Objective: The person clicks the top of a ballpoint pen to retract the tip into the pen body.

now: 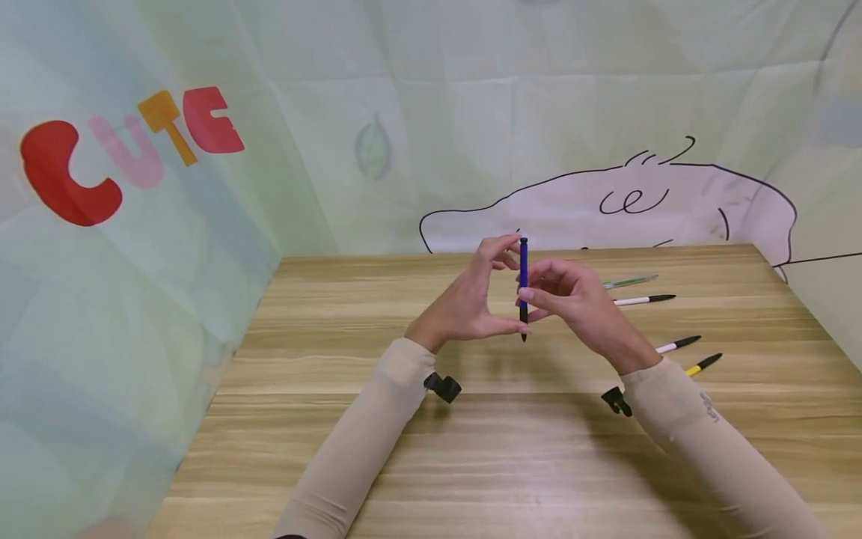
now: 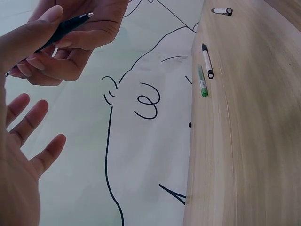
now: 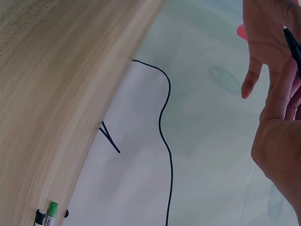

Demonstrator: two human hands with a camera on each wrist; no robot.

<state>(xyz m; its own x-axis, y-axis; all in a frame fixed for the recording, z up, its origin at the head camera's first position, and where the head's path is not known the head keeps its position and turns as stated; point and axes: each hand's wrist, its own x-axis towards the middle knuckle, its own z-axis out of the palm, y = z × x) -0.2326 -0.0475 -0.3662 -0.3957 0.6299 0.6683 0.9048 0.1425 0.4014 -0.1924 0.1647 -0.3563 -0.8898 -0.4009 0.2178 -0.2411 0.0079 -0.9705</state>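
A blue pen [image 1: 524,262] with a black lower end stands nearly upright above the table, tip downward. My right hand [image 1: 572,299] pinches its lower half between thumb and fingers. From the other side, my left hand [image 1: 465,299] spans the pen, its thumb by the tip end and its index finger by the top. Whether both of those fingertips touch it is hard to tell. The left wrist view shows the left hand's other fingers [image 2: 51,150] spread apart from the pen. In the right wrist view the pen [image 3: 292,44] is cut off by the frame edge.
Right of the hands, on the wooden table [image 1: 323,419], lie a green clear pen [image 1: 633,282], a white pen [image 1: 636,301], another white pen [image 1: 676,345] and a yellow pen [image 1: 703,364], partly behind the right arm. A printed cloth [image 1: 323,165] hangs behind the table and along its left.
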